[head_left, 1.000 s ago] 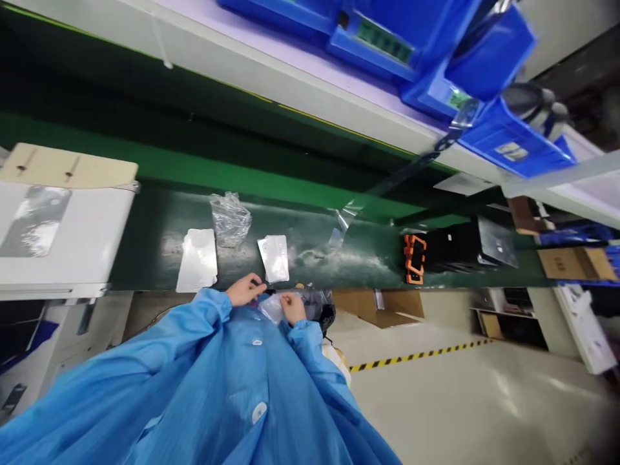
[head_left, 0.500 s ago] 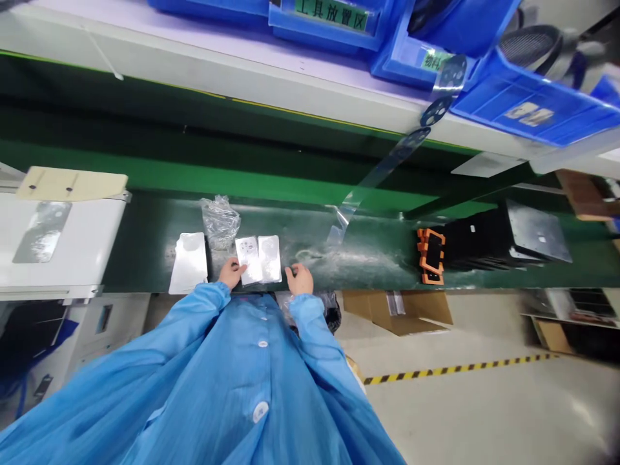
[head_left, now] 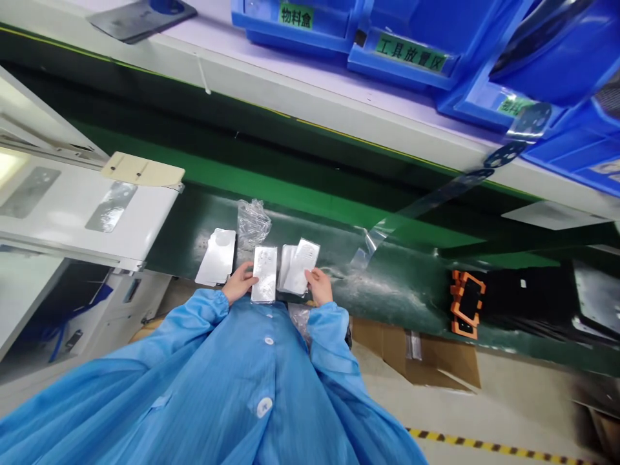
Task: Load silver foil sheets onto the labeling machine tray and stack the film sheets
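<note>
My left hand (head_left: 238, 283) pinches the left edge of a flat, phone-shaped silvery sheet (head_left: 264, 278) with small holes near its top. The sheet reaches over the near edge of the green bench. In my right hand (head_left: 320, 286) is the lower right edge of a similar whitish sheet (head_left: 304, 259). That one is tilted and lies over another pale sheet (head_left: 285, 257), which it partly hides. Left of my left hand rests a stack of whitish sheets (head_left: 219, 255). A crumpled clear plastic bag (head_left: 254, 223) lies just behind.
A white machine (head_left: 140, 223) borders the bench on the left. Orange-framed phone-like pieces (head_left: 467, 297) and a row of black panels (head_left: 526, 297) stand right. Blue bins (head_left: 411, 58) line the shelf overhead, with a clear punched strip (head_left: 436, 203) hanging down. An open carton (head_left: 436, 361) sits below.
My right hand has closed on a whitish sheet that is now tilted. The left sheet has come apart from the right ones. My view has turned left, shifting the scene rightward.
</note>
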The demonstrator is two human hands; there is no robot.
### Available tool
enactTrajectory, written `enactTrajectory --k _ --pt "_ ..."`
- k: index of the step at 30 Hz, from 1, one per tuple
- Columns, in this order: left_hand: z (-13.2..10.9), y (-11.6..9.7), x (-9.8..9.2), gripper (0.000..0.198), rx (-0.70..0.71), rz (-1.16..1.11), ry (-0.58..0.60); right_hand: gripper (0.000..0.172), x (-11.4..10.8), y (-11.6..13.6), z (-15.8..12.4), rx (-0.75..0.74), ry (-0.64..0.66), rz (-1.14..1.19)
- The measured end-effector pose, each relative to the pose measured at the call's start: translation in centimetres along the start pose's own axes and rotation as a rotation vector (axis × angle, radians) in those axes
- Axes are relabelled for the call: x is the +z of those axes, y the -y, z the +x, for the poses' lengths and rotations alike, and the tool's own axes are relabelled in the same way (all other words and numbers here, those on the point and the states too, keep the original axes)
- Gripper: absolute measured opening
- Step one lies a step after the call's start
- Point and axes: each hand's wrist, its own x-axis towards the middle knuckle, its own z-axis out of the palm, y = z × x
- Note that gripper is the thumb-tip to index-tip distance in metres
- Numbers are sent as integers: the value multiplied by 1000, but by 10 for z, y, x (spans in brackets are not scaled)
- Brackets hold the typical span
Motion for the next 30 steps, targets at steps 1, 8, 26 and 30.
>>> enactTrajectory --k 1,8,26,30 --pt "-2 -5 1 56 -1 -2 23 40 9 7 -8 -16 54 40" --pt "-16 -33 4 53 54 32 160 40 67 53 -50 -39 231 199" --pt "-91 -24 -49 37 118 171 120 22 94 80 -104 -95 591 19" --pt "-106 -16 -62 50 153 208 99 18 99 87 -101 -122 698 -122"
